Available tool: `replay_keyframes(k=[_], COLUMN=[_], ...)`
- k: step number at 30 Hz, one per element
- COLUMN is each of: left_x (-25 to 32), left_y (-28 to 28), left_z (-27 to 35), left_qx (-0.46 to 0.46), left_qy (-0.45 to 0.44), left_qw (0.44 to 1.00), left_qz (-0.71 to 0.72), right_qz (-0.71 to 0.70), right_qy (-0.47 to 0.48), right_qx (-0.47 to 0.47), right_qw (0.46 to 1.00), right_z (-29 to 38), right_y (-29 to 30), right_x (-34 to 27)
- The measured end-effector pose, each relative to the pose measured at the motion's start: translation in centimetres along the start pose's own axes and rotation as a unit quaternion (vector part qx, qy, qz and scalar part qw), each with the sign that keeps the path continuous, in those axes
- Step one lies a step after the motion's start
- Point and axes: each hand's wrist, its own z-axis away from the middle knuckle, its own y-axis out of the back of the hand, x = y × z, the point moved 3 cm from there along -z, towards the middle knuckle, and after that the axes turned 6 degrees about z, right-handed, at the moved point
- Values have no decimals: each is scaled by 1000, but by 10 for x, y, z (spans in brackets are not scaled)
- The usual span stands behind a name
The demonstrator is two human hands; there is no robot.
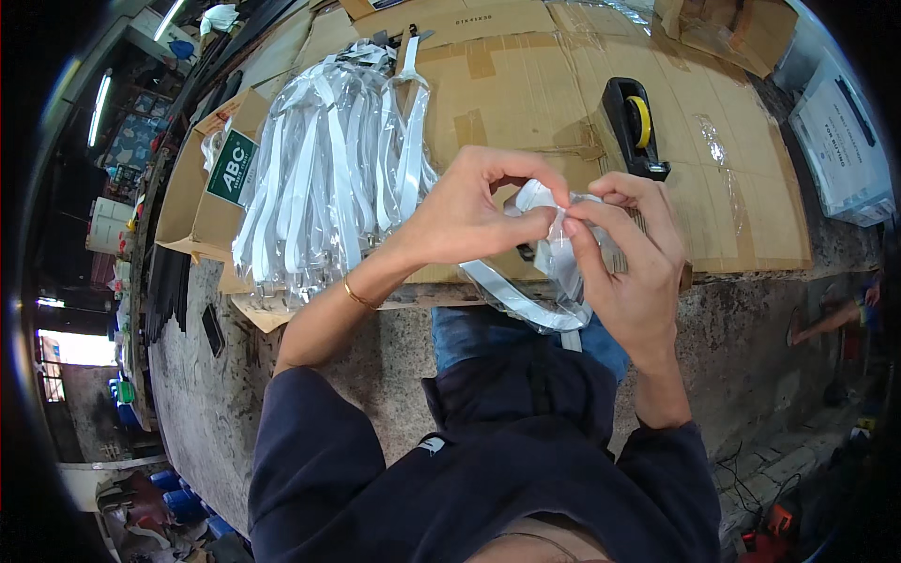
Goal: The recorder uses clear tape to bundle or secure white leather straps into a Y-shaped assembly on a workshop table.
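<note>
Between my two hands is a white strap in transparent plastic [524, 299], its lower loop hanging over the table's front edge towards my lap. My left hand [486, 207] pinches the upper part of the plastic between thumb and forefinger. Close against it, my right hand [626, 250] grips the same plastic with thumb and forefinger, its other fingers curled. The fingertips of both hands nearly meet and partly hide the bunched top. Left of my hands lies a pile of similar white straps [338, 162] in plastic, with small metal parts at their near ends.
Flattened cardboard [507, 84] covers the table. A black tape dispenser [630, 130] with a yellow core stands beyond my right hand. At left is an open cardboard box [193, 204] with a green label. A transparent plastic bin [841, 141] stands far right. A dark phone-like object [212, 331] lies lower left.
</note>
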Motion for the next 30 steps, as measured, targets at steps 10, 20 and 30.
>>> replay_keyframes(k=[10,20,30], left_x=[-13,-18,-20], left_y=[-6,-4,-4], left_z=[9,14,17], left_qx=[53,63,95], left_qy=[20,21,-22], left_qw=[995,995,995], left_qz=[85,75,34], right_qz=[-49,61,1], right_qy=[-42,-18,-34], right_qx=[-32,10,-35], right_qw=[997,998,999], right_z=[3,8,5], right_y=[-16,-14,-25], right_x=[13,-2,-1])
